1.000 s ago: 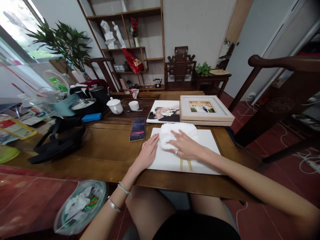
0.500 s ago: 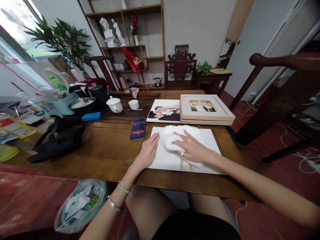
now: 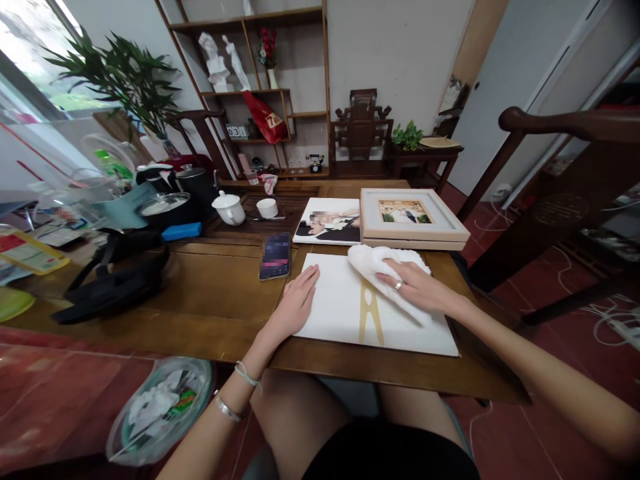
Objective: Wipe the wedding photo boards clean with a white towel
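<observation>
A white panel (image 3: 330, 313) lies flat on the wooden table in front of me, with a yellowish A-shaped piece (image 3: 369, 313) on its face near the front edge. My left hand (image 3: 299, 301) rests flat on the panel's left edge, fingers stretched out. On the panel's right half, my right hand (image 3: 417, 285) holds a bunched white cloth (image 3: 370, 260) against the surface. The cloth hides the panel's far right part, and some of my right fingers sink into its folds. Just beyond the panel are a photo panel (image 3: 327, 223) and a light framed picture (image 3: 415, 230).
A phone (image 3: 275, 257) lies left of the panel, near a white teapot (image 3: 229, 209) and a white cup (image 3: 267, 208). Further left are a black bag (image 3: 117, 273) and a blue box (image 3: 182, 231). A dark chair (image 3: 545, 193) stands at right; a lined bin (image 3: 160, 413) sits below left.
My right hand has moved the white cloth to the right across the panel, uncovering the A-shaped piece. My left hand stays in place.
</observation>
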{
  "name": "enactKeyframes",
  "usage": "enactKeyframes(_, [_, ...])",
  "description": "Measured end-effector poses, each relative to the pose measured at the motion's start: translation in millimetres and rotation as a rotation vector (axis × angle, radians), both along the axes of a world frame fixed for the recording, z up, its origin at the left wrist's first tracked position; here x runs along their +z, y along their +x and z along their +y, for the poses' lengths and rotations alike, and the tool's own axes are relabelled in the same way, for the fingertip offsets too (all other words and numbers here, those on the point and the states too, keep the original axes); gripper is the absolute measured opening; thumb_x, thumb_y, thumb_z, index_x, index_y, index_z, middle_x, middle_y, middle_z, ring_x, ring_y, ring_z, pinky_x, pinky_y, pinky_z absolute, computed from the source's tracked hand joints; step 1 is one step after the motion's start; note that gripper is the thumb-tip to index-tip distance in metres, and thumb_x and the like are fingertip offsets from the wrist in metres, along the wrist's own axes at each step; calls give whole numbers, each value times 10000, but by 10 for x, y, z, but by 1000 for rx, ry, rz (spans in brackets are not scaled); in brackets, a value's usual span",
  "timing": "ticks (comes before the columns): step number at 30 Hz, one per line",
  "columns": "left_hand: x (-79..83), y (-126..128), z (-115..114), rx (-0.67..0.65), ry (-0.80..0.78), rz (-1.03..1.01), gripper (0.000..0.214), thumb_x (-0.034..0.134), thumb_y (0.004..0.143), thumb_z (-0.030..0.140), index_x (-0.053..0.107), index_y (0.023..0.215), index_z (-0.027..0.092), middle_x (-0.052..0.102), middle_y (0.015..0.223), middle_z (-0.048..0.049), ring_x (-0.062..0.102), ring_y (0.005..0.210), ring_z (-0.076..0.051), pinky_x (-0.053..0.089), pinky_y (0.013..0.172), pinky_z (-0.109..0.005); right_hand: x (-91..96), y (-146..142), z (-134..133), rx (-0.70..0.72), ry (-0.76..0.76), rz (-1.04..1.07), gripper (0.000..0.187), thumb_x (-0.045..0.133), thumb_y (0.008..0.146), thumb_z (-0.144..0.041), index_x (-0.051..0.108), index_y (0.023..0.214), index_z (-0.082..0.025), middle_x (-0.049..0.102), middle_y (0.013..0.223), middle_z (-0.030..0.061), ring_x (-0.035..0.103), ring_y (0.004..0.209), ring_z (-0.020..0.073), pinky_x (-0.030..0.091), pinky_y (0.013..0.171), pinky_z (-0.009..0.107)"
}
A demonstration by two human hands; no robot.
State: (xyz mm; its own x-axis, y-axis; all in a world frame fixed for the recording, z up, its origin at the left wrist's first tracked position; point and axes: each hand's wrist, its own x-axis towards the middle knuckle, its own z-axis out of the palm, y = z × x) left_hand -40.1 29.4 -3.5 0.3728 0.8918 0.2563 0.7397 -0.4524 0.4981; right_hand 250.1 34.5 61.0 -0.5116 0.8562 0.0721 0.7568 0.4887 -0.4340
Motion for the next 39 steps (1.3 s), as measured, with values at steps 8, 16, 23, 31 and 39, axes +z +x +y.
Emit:
enactKeyframes(8, [-30,-1,17,-3,19,-8,460,274,954,251,424,1371,129,394,1467,-134,326,1384,-230,286,1127,-474,79,457,-154,-101,-8,-143,484,230,934,-517,515,1169,-204,615,1131,132,562,1035,313,417,896,437])
enactKeyframes(16, [-47,-10,26,-15,50,-37,443,305,951,246,434,1366,161,413,1457,-123,351,1371,-230,288,1133,-479,6,-148,62,91,93,-106,414,265,970,-439,478,1238,-206,557,1272,125,493,1157,307,344,968,463])
enactKeyframes(23, [-30,-6,31,-22,49,-20,452,294,951,238,428,1370,133,405,1461,-130,347,1374,-220,283,1143,-460,-59,-70,-46,61,190,-216,303,336,899,-163,521,1138,-149,616,1133,166,524,1130,309,379,934,488])
enactKeyframes(31, [-28,5,31,-21,45,-65,450,299,948,251,459,1349,123,414,1456,-125,355,1370,-219,277,1150,-446,-227,337,-232,-29,288,-375,357,486,798,-108,591,1140,-105,469,1359,228,257,1367,361,256,1058,585])
enactKeyframes(39, [-21,23,32,-20,42,-51,460,290,949,255,459,1347,98,414,1454,-140,344,1375,-221,267,1155,-441,-257,40,-949,253,331,-252,115,620,754,-256,698,808,-190,313,1495,140,151,1384,412,182,1068,644])
